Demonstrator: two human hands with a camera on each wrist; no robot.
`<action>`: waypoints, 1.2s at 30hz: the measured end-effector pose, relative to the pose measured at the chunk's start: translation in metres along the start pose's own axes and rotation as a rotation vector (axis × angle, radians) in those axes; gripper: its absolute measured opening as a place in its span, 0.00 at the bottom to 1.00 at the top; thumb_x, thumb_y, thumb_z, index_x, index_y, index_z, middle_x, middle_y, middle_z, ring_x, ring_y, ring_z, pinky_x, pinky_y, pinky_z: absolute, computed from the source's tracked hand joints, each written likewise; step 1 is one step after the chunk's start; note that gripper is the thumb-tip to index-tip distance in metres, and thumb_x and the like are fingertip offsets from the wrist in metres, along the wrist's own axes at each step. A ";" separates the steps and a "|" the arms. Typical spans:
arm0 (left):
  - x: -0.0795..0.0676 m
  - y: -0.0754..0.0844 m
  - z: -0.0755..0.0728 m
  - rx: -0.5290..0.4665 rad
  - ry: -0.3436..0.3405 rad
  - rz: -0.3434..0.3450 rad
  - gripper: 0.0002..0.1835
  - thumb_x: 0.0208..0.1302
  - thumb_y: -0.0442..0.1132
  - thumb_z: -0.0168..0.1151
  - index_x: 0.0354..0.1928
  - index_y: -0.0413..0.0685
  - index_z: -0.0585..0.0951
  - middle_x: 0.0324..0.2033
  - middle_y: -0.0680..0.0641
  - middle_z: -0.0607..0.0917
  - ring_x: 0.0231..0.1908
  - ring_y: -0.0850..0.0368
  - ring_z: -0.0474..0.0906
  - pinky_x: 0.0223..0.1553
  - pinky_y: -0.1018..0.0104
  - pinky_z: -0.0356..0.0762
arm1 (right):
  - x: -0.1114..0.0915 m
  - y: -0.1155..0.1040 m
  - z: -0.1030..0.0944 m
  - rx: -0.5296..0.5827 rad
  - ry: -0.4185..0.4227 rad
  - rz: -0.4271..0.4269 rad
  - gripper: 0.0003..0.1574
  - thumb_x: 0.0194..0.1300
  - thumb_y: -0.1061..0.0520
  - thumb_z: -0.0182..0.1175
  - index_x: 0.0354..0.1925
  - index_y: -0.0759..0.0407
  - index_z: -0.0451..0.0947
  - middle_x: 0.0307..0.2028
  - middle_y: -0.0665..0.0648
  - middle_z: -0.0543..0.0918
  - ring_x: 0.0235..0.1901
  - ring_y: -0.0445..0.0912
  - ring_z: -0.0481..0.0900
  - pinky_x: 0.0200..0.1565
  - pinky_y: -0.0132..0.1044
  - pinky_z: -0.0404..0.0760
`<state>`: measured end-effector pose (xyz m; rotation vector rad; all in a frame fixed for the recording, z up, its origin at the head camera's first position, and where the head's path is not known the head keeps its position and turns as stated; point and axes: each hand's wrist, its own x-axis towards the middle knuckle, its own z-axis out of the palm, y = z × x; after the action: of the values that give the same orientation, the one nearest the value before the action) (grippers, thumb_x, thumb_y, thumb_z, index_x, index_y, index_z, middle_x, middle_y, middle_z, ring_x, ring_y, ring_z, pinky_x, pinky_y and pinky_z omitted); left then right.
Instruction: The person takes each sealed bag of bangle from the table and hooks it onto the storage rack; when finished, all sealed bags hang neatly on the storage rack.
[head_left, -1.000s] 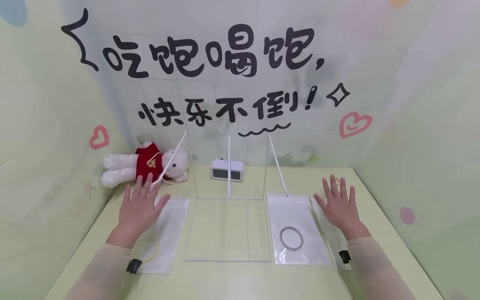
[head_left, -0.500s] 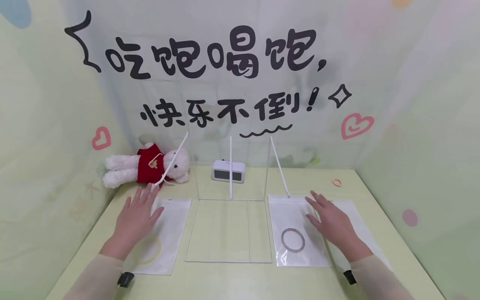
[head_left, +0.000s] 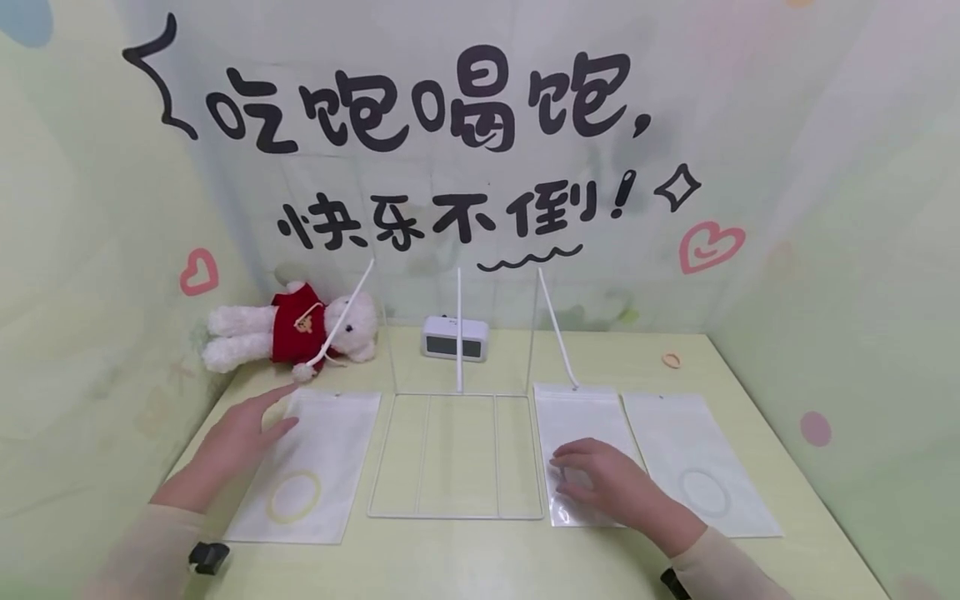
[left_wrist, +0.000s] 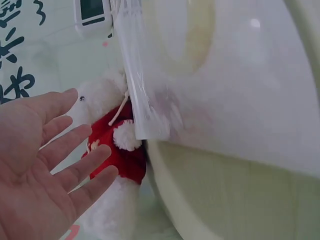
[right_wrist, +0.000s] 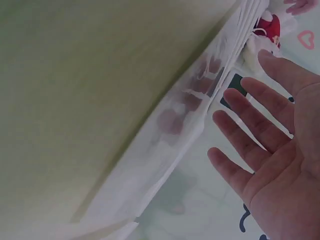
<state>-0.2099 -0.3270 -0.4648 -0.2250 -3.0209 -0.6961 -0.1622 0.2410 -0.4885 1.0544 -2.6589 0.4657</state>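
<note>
My left hand [head_left: 232, 437] is near the upper left of a clear flat bag [head_left: 330, 442] that holds a yellow ring [head_left: 318, 493]. Its fingers are spread, with nothing in them, in the left wrist view. Over a second clear bag [head_left: 573, 408] hovers my right hand [head_left: 611, 487], largely covering the grey ring inside. In the right wrist view the fingers of that hand are extended and hold nothing. A third bag [head_left: 675, 425], right of it, contains a pale ring [head_left: 727, 500]. Between the bags stands a white wire rack [head_left: 459, 333] with upward-slanting rods.
A white plush toy in a red top [head_left: 298, 325] lies at the back left. Behind the rack sits a white digital clock [head_left: 454, 329]. A small orange ring [head_left: 672, 360] is at the back right. Printed cloth walls enclose the table.
My right hand has moved left and toward me, from the rightmost bag to the bag with the grey ring. My left hand has drawn back to the left, uncovering more of its bag.
</note>
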 end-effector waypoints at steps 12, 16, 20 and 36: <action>0.038 -0.044 -0.001 -0.165 -0.006 -0.024 0.26 0.73 0.46 0.66 0.67 0.41 0.77 0.62 0.34 0.81 0.53 0.35 0.82 0.42 0.59 0.84 | -0.002 -0.010 0.004 0.057 -0.097 -0.064 0.18 0.57 0.52 0.76 0.47 0.55 0.89 0.52 0.54 0.87 0.53 0.51 0.85 0.56 0.47 0.84; 0.051 -0.056 0.004 -0.160 -0.024 -0.051 0.26 0.71 0.46 0.67 0.66 0.41 0.78 0.60 0.33 0.82 0.50 0.38 0.82 0.38 0.64 0.81 | 0.000 -0.012 0.007 0.030 -0.092 -0.098 0.19 0.55 0.49 0.77 0.45 0.54 0.89 0.51 0.54 0.88 0.53 0.51 0.85 0.57 0.46 0.84; 0.058 -0.063 0.009 -0.169 -0.032 -0.072 0.26 0.70 0.47 0.69 0.64 0.41 0.80 0.59 0.33 0.82 0.49 0.40 0.82 0.36 0.64 0.82 | 0.002 -0.013 0.010 0.005 -0.067 -0.123 0.20 0.52 0.49 0.78 0.43 0.54 0.90 0.50 0.53 0.88 0.52 0.50 0.85 0.56 0.45 0.84; 0.059 -0.069 0.014 -0.302 -0.088 -0.095 0.25 0.69 0.41 0.69 0.61 0.30 0.79 0.50 0.32 0.88 0.38 0.56 0.85 0.32 0.69 0.83 | 0.009 -0.022 0.012 -0.090 -0.034 -0.100 0.23 0.47 0.42 0.81 0.39 0.50 0.90 0.49 0.51 0.88 0.51 0.49 0.85 0.56 0.45 0.84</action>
<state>-0.2789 -0.3744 -0.5033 -0.1221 -3.0110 -1.1821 -0.1547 0.2159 -0.4920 1.1702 -2.6142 0.3083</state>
